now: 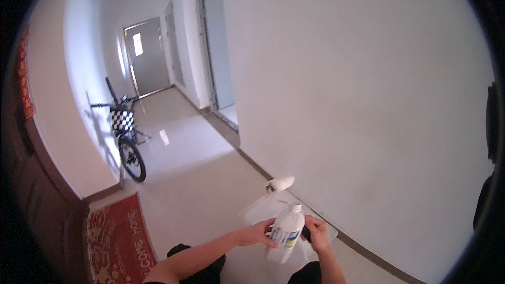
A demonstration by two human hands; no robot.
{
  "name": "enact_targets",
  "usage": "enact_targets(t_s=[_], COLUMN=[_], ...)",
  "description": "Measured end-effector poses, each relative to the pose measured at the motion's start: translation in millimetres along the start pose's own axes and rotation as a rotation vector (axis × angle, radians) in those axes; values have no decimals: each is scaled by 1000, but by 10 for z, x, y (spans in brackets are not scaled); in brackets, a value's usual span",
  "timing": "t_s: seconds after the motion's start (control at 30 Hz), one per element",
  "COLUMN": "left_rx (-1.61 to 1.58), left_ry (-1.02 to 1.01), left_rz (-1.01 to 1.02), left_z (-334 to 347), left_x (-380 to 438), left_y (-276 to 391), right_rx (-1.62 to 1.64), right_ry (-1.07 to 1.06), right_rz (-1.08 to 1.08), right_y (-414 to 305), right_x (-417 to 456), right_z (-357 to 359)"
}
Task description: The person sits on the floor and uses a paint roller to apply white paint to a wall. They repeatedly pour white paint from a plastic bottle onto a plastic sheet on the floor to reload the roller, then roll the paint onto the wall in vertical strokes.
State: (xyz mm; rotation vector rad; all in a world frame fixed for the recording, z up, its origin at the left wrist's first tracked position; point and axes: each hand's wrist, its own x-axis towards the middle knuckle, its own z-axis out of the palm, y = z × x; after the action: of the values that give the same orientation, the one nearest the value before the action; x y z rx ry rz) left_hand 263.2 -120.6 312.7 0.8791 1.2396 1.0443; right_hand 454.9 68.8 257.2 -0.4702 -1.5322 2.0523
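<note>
My left hand point(261, 233) is closed around the side of a white plastic bottle point(287, 236) that bears a printed label. The bottle is slightly tilted, and its neck shows no cap. On the bottle's right side, my right hand point(315, 234) grips a small black object point(305, 234), whose kind I cannot tell. Beyond the bottle, a white paint roller sleeve point(281, 185) lies near the foot of the wall. Translucent plastic sheeting point(258, 210) is spread on the floor beneath and around the bottle.
A white wall point(355, 106) with a dark baseboard point(355, 244) runs along the right. A red doormat point(120, 240) lies at lower left beside a brown door point(47, 205). Farther along the corridor, a bicycle point(132, 159) leans near the left wall, with a grey door point(148, 59) at the end.
</note>
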Motion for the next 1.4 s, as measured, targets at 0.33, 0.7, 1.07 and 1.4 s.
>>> enact_targets(t_s=[0.33,0.7,1.07,1.4], left_rx=[-132,-209,122,71], left_ry=[-177,-195,-225,-63], left_rz=[72,54,92,209], left_z=[-173,-174,2,-32], left_x=[272,379,317,154], left_y=[-161,-265,62,2], right_rx=[39,-188,-265,-333], right_ry=[-58,38,67,222], right_rz=[109,24,4,-532], right_y=[97,315,123,-1859], right_x=[22,-127,-209,544], right_z=[44,36,-145,71])
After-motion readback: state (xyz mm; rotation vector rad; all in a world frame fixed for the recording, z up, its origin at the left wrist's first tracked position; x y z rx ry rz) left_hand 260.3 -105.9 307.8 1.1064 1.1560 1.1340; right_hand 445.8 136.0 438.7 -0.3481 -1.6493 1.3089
